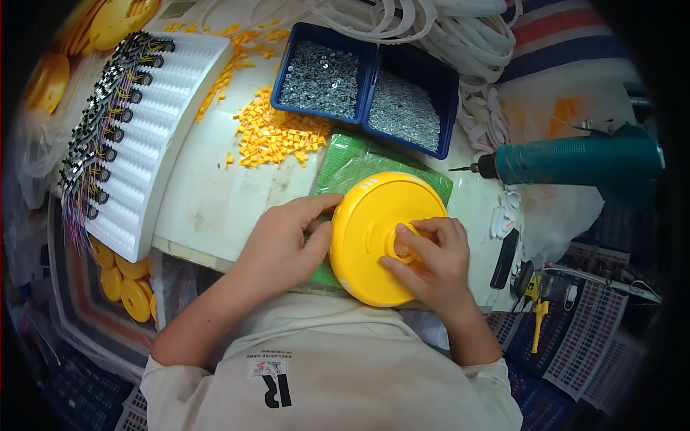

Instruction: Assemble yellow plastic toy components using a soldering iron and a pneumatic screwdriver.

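See blue bins (316,113) with metal pieces (320,79) at upper centre, small yellow parts (277,133) beside, white tray (162,144) with wired components (93,108) at upper left, teal power driver (575,161) at right. Hold yellow round casing (368,223) at frame centre, gripping left side with left hand (284,241), closing right hand (440,264) fingers on raised ring (392,243). Work over green mat (345,152), whitish table (194,215). Notice dark printing (277,390) on pale shirt (395,366), lower centre.
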Tool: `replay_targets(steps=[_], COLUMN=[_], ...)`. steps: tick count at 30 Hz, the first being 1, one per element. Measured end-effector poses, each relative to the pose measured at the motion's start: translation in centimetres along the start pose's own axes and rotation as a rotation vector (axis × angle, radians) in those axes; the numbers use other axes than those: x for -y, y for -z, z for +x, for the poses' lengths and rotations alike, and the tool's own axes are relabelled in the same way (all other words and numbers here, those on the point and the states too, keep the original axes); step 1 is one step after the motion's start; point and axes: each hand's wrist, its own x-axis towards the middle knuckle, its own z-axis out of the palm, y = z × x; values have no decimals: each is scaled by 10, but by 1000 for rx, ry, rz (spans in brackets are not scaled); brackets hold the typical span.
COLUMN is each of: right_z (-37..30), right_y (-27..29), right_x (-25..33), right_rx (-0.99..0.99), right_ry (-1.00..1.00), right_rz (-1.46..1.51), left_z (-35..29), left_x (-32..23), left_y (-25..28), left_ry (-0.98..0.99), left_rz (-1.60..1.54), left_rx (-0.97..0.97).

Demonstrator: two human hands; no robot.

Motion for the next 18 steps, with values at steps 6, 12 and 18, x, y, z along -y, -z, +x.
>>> replay_targets(steps=[6,12,18], right_z=[-26,-38,-35], right_y=[-13,-7,52], right_x=[-13,-19,-39], right_rx=[-121,-416,-35], right_ry=[60,-143,-315], right_rz=[38,259,963], left_z=[5,-10,6], left_x=[-10,-15,-50], left_y=[-36,-53,-9], left_ry=[-115,-131,-463], left_rz=[17,-302,11], left_rx=[-21,-111,22])
